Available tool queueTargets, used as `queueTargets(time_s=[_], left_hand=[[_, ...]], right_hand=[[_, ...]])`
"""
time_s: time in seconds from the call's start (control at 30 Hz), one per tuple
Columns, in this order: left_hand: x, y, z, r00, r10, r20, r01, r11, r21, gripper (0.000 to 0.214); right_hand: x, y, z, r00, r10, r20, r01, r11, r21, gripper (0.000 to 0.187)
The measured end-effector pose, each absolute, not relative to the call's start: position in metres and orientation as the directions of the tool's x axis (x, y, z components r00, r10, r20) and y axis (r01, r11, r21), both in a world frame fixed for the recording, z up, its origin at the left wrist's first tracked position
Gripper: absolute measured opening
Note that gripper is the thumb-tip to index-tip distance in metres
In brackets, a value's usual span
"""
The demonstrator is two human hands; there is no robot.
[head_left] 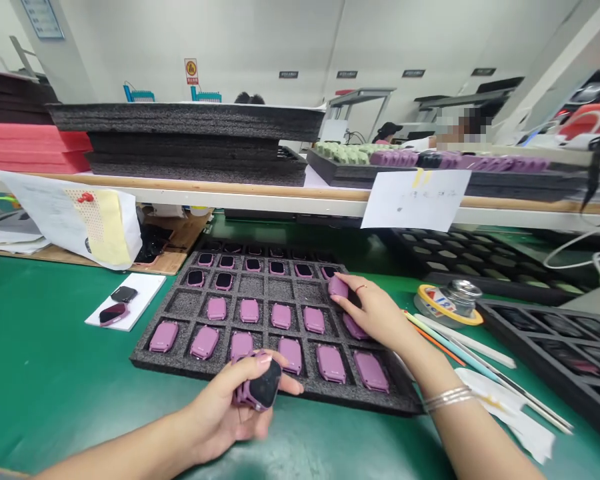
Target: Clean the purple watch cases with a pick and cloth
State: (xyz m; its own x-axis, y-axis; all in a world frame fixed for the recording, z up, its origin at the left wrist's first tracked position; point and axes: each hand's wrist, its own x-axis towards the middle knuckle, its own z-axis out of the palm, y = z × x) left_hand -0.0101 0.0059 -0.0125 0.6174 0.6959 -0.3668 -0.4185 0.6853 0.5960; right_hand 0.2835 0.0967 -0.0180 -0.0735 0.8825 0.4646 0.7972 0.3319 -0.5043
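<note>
A dark grey foam tray lies on the green mat, with rows of purple watch cases in its square cells. Several black-faced watch cases sit in the far rows. My left hand is at the tray's near edge, shut on a purple watch with a black face. My right hand reaches over the tray's right side, its fingertips on a purple watch case. Another purple case lies just under that palm. My fingers hide part of both cases.
A white sheet on the mat holds two watch pieces. To the right are a round tin, long thin sticks and a black tray. Above, a shelf carries stacked dark foam sheets.
</note>
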Motion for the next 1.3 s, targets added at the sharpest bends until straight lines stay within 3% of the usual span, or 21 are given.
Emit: queueTargets(time_s=[0.13, 0.27, 0.33, 0.4, 0.5, 0.73, 0.87, 1.0, 1.13, 1.2, 1.3], left_hand=[[-0.009, 0.007, -0.009, 0.623, 0.689, -0.370, -0.418, 0.694, 0.586, 0.038], [-0.003, 0.006, -0.007, 0.608, 0.697, -0.380, -0.458, 0.699, 0.548, 0.038], [-0.001, 0.007, -0.010, 0.615, 0.689, -0.382, -0.480, 0.712, 0.513, 0.043], [0.000, 0.008, -0.013, 0.624, 0.683, -0.380, -0.483, 0.719, 0.500, 0.049], [-0.001, 0.009, -0.016, 0.632, 0.686, -0.362, -0.497, 0.716, 0.490, 0.051], [-0.001, 0.010, -0.013, 0.656, 0.672, -0.344, -0.521, 0.732, 0.439, 0.045], [0.000, 0.010, -0.013, 0.663, 0.667, -0.340, -0.508, 0.734, 0.450, 0.043], [-0.001, 0.009, -0.011, 0.674, 0.658, -0.334, -0.485, 0.736, 0.471, 0.044], [-0.003, 0.010, -0.010, 0.680, 0.656, -0.328, -0.477, 0.735, 0.482, 0.044], [-0.003, 0.011, -0.011, 0.683, 0.653, -0.327, -0.468, 0.735, 0.490, 0.044], [-0.003, 0.011, -0.012, 0.691, 0.650, -0.315, -0.462, 0.733, 0.500, 0.045]], right_hand=[[0.298, 0.096, -0.021, -0.047, 0.900, 0.434, 0.777, 0.306, -0.550, 0.032], [0.255, 0.056, -0.003, -0.054, 0.862, 0.504, 0.702, 0.392, -0.595, 0.032], [0.224, 0.030, 0.006, -0.180, 0.830, 0.528, 0.610, 0.515, -0.602, 0.028], [0.198, 0.009, 0.010, -0.414, 0.732, 0.541, 0.438, 0.681, -0.587, 0.035], [0.177, -0.006, 0.009, -0.491, 0.677, 0.548, 0.393, 0.734, -0.554, 0.024], [0.173, -0.003, 0.001, -0.384, 0.702, 0.600, 0.344, 0.712, -0.612, 0.008], [0.173, -0.001, 0.003, -0.175, 0.777, 0.604, 0.229, 0.629, -0.743, 0.010], [0.183, 0.004, 0.003, 0.166, 0.861, 0.482, 0.063, 0.478, -0.876, 0.020], [0.191, 0.008, 0.002, 0.279, 0.886, 0.370, -0.058, 0.400, -0.915, 0.020], [0.192, 0.007, 0.003, 0.265, 0.870, 0.416, -0.027, 0.438, -0.899, 0.014], [0.192, 0.001, 0.005, 0.213, 0.789, 0.576, 0.151, 0.556, -0.817, 0.018]])
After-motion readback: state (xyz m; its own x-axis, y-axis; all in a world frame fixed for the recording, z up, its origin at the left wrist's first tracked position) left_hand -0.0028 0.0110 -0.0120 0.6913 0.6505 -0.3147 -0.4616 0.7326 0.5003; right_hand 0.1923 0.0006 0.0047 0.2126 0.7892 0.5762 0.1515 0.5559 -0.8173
